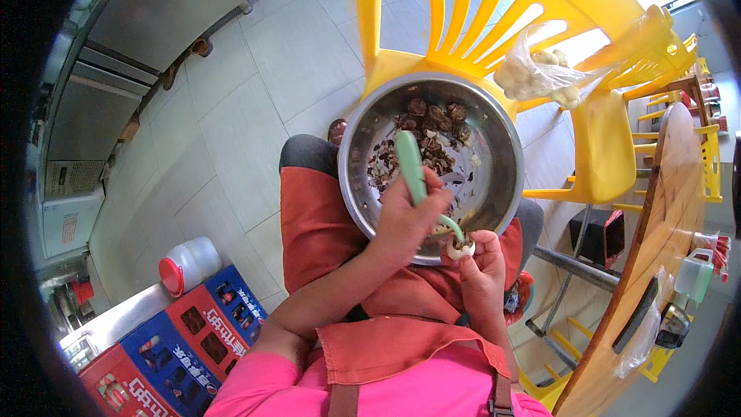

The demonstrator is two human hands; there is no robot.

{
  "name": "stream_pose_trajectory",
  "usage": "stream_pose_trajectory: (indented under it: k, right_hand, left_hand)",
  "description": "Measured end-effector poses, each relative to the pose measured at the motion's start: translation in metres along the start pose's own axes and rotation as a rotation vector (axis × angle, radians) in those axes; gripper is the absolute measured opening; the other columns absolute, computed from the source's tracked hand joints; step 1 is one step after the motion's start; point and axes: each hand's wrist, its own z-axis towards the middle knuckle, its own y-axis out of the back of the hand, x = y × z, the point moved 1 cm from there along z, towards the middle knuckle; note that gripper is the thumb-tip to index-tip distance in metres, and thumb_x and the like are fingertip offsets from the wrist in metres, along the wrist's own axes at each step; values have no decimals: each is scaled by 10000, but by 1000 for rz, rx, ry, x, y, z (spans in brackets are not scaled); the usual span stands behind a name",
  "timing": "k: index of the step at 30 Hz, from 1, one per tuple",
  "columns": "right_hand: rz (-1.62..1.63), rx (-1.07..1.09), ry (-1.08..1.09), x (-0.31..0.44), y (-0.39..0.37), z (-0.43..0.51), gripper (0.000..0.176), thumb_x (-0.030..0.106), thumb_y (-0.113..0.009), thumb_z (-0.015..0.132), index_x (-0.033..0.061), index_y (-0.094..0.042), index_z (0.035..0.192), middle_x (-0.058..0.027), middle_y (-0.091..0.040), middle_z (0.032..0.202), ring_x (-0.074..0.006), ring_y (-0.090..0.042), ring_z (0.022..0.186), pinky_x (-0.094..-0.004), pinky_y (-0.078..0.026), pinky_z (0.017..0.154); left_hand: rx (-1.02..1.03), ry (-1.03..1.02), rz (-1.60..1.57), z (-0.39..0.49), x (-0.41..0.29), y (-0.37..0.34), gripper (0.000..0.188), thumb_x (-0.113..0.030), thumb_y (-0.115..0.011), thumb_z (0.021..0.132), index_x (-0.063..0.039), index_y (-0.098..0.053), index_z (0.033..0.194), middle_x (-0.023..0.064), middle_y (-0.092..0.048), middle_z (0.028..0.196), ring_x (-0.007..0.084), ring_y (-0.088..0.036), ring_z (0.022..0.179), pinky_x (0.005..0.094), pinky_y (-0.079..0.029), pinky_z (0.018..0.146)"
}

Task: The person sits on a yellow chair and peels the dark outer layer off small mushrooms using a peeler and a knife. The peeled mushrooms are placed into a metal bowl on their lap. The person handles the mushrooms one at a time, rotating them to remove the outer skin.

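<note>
My left hand [408, 211] grips a peeler by its pale green handle [410, 159], above the near part of a steel basin [503, 127]. The curved green head of the peeler rests at the top of a partly peeled, round corm that looks like a water chestnut [461, 251]. My right hand [485, 260] pinches that corm at the basin's near rim; its lower part is white and its top brown. Inside the basin lie several unpeeled brown corms [437, 116] towards the far side. Brown and white peelings [385, 168] are scattered over its bottom.
A yellow plastic chair [399, 66] stands beyond the basin, with a clear bag of pale round corms [535, 75] at its right. Drink crates [179, 353] and a red-lidded jar [191, 263] are at lower left. A wooden table [642, 278] runs along the right.
</note>
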Motion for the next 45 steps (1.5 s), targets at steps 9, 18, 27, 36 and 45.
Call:
stream_pose_trajectory:
  k: [9, 18, 27, 36, 45]
  right_hand:
    - [327, 254, -32, 11, 7, -6, 327, 164, -647, 852, 64, -466, 1105, -168, -569, 1135, -170, -582, 883, -302, -470, 781]
    - [204, 54, -97, -3, 7, 4, 415, 53, -606, 856, 42, -444, 1237, -75, -541, 1161, -128, -559, 928, -254, -477, 770]
    - [223, 43, -66, 8, -5, -4, 381, 138, -659, 841, 23, -449, 1137, -107, -587, 1053, -138, -579, 869, -283, -484, 768]
    - [419, 47, -155, -5, 21, 5, 317, 189, -511, 937, 21, -453, 1200, -166, -539, 1205, -247, -600, 998, -324, -522, 823]
    - [149, -55, 36, 21, 29, 1, 449, 89, -512, 923, -22, -369, 1334, -129, -504, 1269, -187, -607, 958, -284, -516, 838]
  left_hand:
    - [-36, 90, 99, 27, 7, 14, 156, -92, -643, 772, -91, -524, 874, -27, -495, 720, 40, -453, 597, 191, -358, 475]
    - [-2, 161, -228, 17, 11, 19, 156, -100, -636, 808, -105, -505, 893, -35, -471, 714, 35, -431, 552, 174, -340, 439]
    - [205, -169, 147, 1, 2, -28, 176, -79, -646, 786, -92, -518, 907, -35, -499, 732, 35, -450, 579, 185, -368, 476]
    - [-119, -17, 167, 37, 26, 52, 234, -161, -677, 795, -76, -520, 946, 13, -528, 764, 107, -515, 608, 242, -423, 520]
    - [353, -189, 1093, 32, 63, 32, 322, -219, -635, 793, -32, -576, 1049, 162, -615, 823, 285, -623, 771, 377, -480, 700]
